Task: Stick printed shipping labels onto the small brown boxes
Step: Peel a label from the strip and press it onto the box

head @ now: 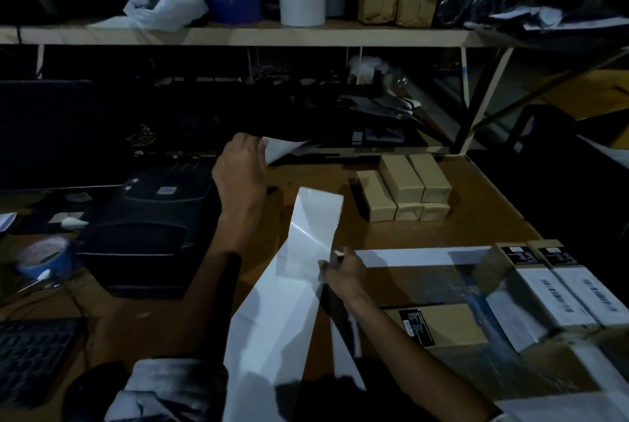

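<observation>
While our left hand (pixel 242 169) lifts a peeled label (pixel 279 148) pinched in its grip above the surface (pixel 476 227), our right hand (pixel 343 273) pinches the long white backing strip (pixel 306 244). Unlabelled small brown boxes (pixel 406 188) sit stacked beyond, well apart from both hands.

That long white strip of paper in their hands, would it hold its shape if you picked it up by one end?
Probably not. The white strip bends and creases between the left hand and right hand, so it looks thin and floppy. Its lower end hangs loose, suggesting it is light. Its glossy sheen hints it may be slippery.
</observation>
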{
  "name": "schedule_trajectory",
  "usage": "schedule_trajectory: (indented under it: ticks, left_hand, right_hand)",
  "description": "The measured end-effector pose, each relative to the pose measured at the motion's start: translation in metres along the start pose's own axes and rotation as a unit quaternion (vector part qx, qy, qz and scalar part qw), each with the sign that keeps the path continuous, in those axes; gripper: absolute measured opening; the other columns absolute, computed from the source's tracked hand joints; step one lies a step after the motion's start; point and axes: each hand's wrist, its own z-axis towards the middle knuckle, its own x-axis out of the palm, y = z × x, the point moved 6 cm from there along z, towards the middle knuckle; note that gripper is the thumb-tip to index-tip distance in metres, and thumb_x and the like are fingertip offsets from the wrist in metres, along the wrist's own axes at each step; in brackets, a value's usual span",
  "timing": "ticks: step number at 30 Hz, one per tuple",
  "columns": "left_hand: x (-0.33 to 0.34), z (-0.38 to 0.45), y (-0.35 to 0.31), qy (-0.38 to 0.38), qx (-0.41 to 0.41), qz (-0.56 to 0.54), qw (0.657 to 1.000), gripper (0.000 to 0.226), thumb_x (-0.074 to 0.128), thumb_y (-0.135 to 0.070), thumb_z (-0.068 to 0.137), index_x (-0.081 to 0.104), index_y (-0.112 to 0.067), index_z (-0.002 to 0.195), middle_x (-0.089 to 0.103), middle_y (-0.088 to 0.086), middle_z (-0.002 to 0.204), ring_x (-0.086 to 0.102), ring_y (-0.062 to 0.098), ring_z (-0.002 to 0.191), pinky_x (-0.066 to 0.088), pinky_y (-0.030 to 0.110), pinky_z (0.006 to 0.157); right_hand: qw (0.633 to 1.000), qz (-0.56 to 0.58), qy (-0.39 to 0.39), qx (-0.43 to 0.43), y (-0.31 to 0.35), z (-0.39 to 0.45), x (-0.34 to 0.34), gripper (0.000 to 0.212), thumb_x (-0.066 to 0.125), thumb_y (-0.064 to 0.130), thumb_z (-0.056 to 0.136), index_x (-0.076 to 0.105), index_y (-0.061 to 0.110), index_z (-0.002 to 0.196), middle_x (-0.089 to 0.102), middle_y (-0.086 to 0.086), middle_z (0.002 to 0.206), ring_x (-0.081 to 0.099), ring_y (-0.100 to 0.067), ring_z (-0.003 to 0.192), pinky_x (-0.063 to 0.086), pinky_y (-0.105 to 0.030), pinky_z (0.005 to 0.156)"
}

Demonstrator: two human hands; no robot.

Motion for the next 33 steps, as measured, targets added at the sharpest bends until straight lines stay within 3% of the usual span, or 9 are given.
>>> schedule_trajectory:
  ticks: [2,4,9,14,21,24,28,30,33]
  left_hand:
    - [0.002,-0.015,-0.009,-0.008,0.026,-0.009,1.000,0.031,0.045,-0.026,0.105,0.066,-0.005,0.097,0.065,0.012,0.098,0.062,0.031,0.085,0.052,0.044,0.067]
    - [0.004,-0.038,-0.020,-0.022,0.064,-0.013,0.998,0.024,0.049,-0.020,0.103,0.068,-0.006,0.099,0.066,0.012,0.101,0.062,0.031,0.087,0.051,0.043,0.069]
    - [0.007,-0.108,-0.069,-0.067,0.189,0.004,0.980,0.015,0.066,-0.012,0.093,0.072,-0.003,0.103,0.071,0.015,0.105,0.064,0.029,0.091,0.047,0.037,0.068]
    - [0.009,-0.164,-0.114,-0.056,0.269,-0.024,0.961,0.019,0.067,-0.014,0.094,0.074,0.000,0.105,0.073,0.016,0.107,0.069,0.029,0.099,0.043,0.031,0.074]
    - [0.028,-0.191,-0.142,0.050,0.261,-0.128,0.956,0.037,0.057,-0.039,0.100,0.074,-0.007,0.107,0.073,0.010,0.114,0.067,0.027,0.106,0.051,0.036,0.084]
    - [0.022,-0.174,-0.160,0.096,0.167,-0.171,0.966,0.044,0.054,-0.046,0.096,0.069,-0.010,0.116,0.069,0.009,0.122,0.061,0.028,0.115,0.049,0.043,0.093]
    - [0.029,-0.137,-0.182,0.203,0.047,-0.210,0.955,0.062,0.068,-0.056,0.084,0.054,-0.023,0.134,0.054,-0.002,0.136,0.048,0.016,0.124,0.039,0.034,0.097]
    - [0.041,-0.127,-0.190,0.287,0.022,-0.250,0.924,0.056,0.077,-0.049,0.080,0.061,-0.024,0.127,0.062,-0.008,0.121,0.057,0.009,0.108,0.046,0.025,0.086]
    - [0.058,-0.125,-0.199,0.373,0.006,-0.312,0.874,0.012,0.081,-0.028,0.082,0.076,-0.019,0.089,0.073,-0.011,0.084,0.067,0.000,0.076,0.048,0.018,0.064]
  right_hand:
    - [0.997,-0.007,-0.052,-0.050,0.016,-0.004,-0.016,0.043,0.070,0.034,0.092,0.057,0.019,0.130,0.058,-0.003,0.124,0.055,-0.020,0.112,0.053,-0.029,0.086]
    - [0.993,0.049,-0.058,-0.088,0.039,-0.013,-0.034,0.032,0.060,0.041,0.098,0.064,0.019,0.120,0.065,-0.001,0.118,0.060,-0.017,0.108,0.050,-0.027,0.081]
    - [0.964,0.240,0.113,-0.005,0.080,-0.037,-0.069,0.059,0.040,0.065,0.098,0.075,0.018,0.094,0.077,-0.002,0.091,0.065,-0.015,0.069,0.045,-0.028,0.062]
    - [0.953,0.278,0.114,-0.031,0.073,-0.043,-0.106,0.016,0.068,0.033,0.094,0.073,0.018,0.095,0.076,-0.004,0.088,0.068,-0.021,0.079,0.052,-0.026,0.063]
    - [0.954,0.282,0.102,-0.023,0.032,-0.040,-0.158,0.020,0.059,0.012,0.099,0.069,0.021,0.114,0.075,0.000,0.111,0.070,-0.023,0.099,0.057,-0.037,0.077]
    - [0.971,0.209,0.117,-0.026,0.014,-0.047,-0.179,0.022,0.058,0.013,0.099,0.068,0.024,0.116,0.074,0.000,0.110,0.070,-0.021,0.101,0.059,-0.036,0.076]
    - [0.977,0.101,0.174,-0.072,-0.009,-0.062,-0.194,0.020,0.064,0.015,0.097,0.069,0.025,0.114,0.075,0.004,0.111,0.071,-0.014,0.102,0.061,-0.034,0.083]
    - [0.975,0.089,0.181,-0.089,-0.018,-0.069,-0.201,0.024,0.066,0.016,0.096,0.070,0.020,0.119,0.074,0.005,0.114,0.071,-0.012,0.103,0.059,-0.027,0.082]
    - [0.977,0.079,0.176,-0.093,-0.037,-0.072,-0.213,0.029,0.070,0.018,0.093,0.070,0.017,0.123,0.074,0.004,0.117,0.071,-0.011,0.103,0.059,-0.027,0.085]
